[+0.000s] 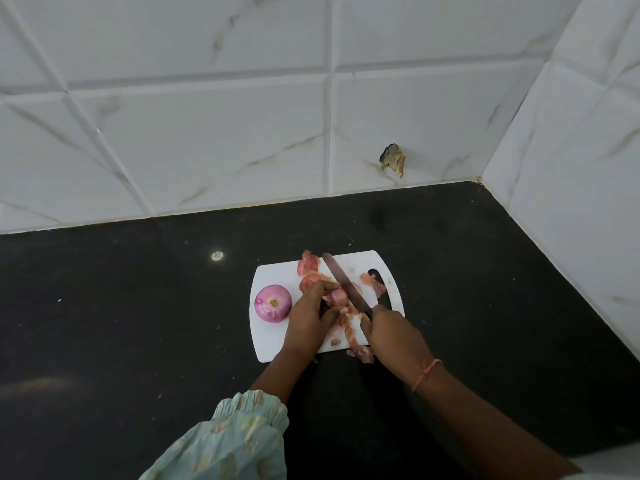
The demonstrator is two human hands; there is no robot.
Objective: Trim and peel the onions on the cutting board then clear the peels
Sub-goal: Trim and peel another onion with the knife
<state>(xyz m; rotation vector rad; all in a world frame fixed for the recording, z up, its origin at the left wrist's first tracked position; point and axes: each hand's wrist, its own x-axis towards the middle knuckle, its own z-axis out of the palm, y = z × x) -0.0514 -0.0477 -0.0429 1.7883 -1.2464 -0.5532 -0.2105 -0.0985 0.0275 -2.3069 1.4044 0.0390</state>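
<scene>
An onion [336, 296] is gripped by the left hand [308, 318] on the cutting board [273, 341]. The knife [341, 282] is clasped in the right hand [389, 336], with its blade laid against that onion.

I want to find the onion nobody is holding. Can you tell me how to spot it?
Look at the black counter under the white tiled wall, and find the white cutting board on it. The peeled onion sits alone near the board's left edge. It is round, shiny and purple, while the other onion is gripped by the left hand under the knife, among pale peels.
</scene>
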